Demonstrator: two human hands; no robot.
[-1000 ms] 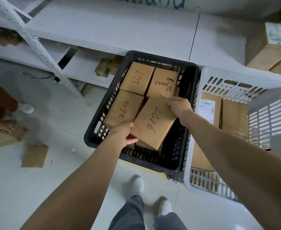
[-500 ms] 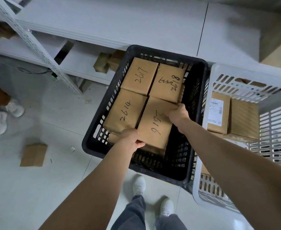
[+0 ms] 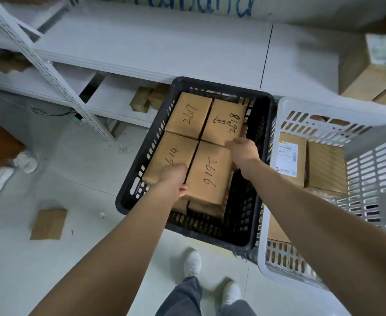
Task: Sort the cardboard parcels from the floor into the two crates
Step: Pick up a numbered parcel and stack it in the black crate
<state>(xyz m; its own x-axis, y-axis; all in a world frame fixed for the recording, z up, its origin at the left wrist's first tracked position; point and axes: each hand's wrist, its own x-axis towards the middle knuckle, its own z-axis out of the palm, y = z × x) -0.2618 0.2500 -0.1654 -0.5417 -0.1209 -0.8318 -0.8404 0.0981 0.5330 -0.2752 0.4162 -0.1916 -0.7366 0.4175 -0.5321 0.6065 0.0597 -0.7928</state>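
The parcel marked 2616 [image 3: 212, 172] lies in the black crate [image 3: 210, 238], atop parcels that are mostly hidden. The left hand [image 3: 176, 179] has a pinching grip on its near-left corner. The right hand [image 3: 242, 149] has its grip curled over the far-right corner, fingertips out of sight. The white crate [image 3: 370, 142] is cut off at the right edge.

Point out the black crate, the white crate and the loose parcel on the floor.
black crate [image 3: 210, 233]: head view, near wall.
white crate [image 3: 370, 137]: head view, solid band of its right wall.
loose parcel [image 3: 48, 224]: head view, middle of its top face.
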